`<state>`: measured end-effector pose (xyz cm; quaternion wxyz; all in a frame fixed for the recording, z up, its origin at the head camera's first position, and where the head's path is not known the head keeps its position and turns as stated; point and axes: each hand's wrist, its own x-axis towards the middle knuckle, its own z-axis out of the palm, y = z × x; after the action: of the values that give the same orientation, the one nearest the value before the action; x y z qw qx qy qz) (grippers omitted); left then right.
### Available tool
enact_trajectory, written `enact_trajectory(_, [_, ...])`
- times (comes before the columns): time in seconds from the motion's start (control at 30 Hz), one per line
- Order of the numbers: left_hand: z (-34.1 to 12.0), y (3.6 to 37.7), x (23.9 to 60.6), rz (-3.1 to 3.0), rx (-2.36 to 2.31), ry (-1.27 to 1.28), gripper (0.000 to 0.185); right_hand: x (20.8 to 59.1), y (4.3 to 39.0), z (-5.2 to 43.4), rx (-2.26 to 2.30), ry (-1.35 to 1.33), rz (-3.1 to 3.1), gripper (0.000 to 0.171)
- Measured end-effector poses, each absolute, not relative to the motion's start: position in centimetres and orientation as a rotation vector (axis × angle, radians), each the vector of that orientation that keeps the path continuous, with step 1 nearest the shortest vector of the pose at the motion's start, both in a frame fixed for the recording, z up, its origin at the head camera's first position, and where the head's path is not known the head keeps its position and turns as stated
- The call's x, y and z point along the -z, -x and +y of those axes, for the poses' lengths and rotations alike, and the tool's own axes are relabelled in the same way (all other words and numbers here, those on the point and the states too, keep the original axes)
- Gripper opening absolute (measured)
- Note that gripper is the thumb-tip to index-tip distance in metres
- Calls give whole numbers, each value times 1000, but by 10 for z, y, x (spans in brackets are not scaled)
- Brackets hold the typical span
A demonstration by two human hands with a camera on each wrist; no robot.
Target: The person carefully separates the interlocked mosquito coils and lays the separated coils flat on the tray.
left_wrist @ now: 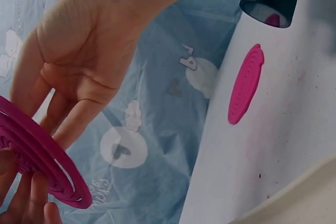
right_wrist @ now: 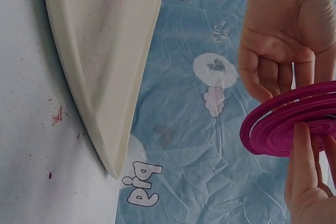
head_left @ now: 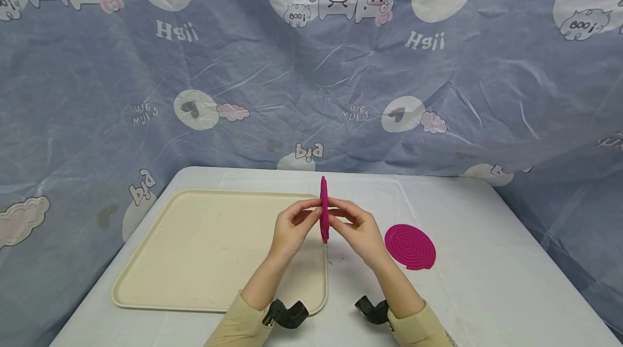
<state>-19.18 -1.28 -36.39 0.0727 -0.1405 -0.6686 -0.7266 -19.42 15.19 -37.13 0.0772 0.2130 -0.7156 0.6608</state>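
Left hand (head_left: 291, 228) and right hand (head_left: 357, 229), fingers pinching an upright pink spiral coil (head_left: 324, 209) between them.

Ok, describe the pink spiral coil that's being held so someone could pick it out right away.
Start at the white table, just right of the cream tray. Above it, both hands pinch a pink spiral coil upright, edge-on to the head camera. The other pink coil lies flat and untouched to its right.

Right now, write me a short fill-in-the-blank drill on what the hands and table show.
1. Both hands hold one pink spiral disc standing on its ____.
2. A second pink disc lies flat on the white ____.
3. That second disc lies on the person's ____ side.
4. The beige tray holds ____ discs.

Missing words: edge; table; right; no
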Motion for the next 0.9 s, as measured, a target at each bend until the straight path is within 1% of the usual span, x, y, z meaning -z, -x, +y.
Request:
enact_trajectory(0.07, [-12,187,357,-2001,2181,410,23,371,194,152,-2006,-661,-2111,37])
enact_trajectory(0.43, [-5,182,359,-1945,2089,473,18,372,195,151,-2059,-704,-2029,46])
enact_trajectory(0.7, [-5,180,358,-1973,2074,592,23,373,196,153,-2040,-722,-2023,45])
enact_trajectory(0.9, [-5,181,358,-1967,2064,637,23,373,196,153,-2042,-730,-2011,45])
